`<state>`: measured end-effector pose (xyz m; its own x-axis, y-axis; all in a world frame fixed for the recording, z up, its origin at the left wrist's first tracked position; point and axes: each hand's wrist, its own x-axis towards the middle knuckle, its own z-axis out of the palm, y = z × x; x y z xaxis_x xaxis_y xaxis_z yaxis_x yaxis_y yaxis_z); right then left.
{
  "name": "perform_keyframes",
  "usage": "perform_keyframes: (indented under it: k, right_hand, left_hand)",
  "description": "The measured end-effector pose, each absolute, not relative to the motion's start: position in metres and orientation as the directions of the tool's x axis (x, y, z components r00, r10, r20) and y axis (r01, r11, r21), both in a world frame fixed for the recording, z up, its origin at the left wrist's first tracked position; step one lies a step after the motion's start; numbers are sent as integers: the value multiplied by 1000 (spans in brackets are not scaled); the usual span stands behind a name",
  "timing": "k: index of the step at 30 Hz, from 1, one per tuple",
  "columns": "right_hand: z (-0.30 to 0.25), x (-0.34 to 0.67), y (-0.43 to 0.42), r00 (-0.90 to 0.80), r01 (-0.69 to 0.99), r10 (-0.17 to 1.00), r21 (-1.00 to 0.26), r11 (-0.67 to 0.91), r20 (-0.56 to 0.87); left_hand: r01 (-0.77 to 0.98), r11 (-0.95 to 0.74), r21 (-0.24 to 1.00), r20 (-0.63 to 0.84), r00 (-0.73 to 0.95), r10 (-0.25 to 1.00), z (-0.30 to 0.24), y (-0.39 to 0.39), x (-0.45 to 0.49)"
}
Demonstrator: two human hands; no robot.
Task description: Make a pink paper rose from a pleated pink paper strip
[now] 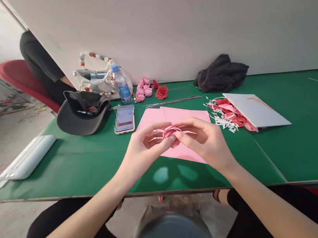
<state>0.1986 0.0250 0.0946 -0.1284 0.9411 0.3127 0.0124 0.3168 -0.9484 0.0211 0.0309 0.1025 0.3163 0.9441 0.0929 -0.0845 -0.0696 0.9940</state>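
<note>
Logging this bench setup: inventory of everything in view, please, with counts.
folded paper flower: 1, pink, between both hands
paper sheets: count unclear, pink, under the hands
table: 1, green, under everything listed here
paper roses: several, pink, back edge
paper roses: 2, red, beside the pink ones
metal rods: several, grey, behind the sheets
paper scraps: heap, red and white, right of the sheets
card folder: 1, white, on the scraps
cloth: 1, dark grey, back right
water bottle: 1, clear, blue cap, back edge
beaded bag: 1, white, behind the bottle
cap: 1, black, upturned, left
phone: 1, screen lit, beside the cap
white case: 1, white, left table edge
seated person: 1, black clothes, red chair, back left
left hand: 1, on the flower
right hand: 1, on the flower
</note>
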Motion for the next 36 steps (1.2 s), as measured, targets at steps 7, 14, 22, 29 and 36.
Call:
perform_keyframes:
  k: [7, 14, 22, 29, 36]
  right_hand:
    - [91, 201, 27, -129, -13, 938, -947, 322, 321]
    - [93, 199, 29, -122, -34, 958, -966, 257, 259]
    - [91, 203, 30, -79, 1, 958, -961, 278, 277]
    - [95, 200, 27, -46, 2, 951, -952, 306, 306]
    - [102, 194, 16, -95, 0, 928, -932, 362, 361]
  left_hand:
    - [-83, -69, 994, 92, 316, 944, 105, 31, 22]
    - [-137, -47, 989, 89, 322, 943, 99, 31, 21]
    - [-107, -63, 992, 94, 313, 945, 100, 35, 19]
    - [-24, -406, 913, 391, 324, 861, 90, 39, 19]
    - [311, -859, 405, 795, 345, 500, 92, 44, 13]
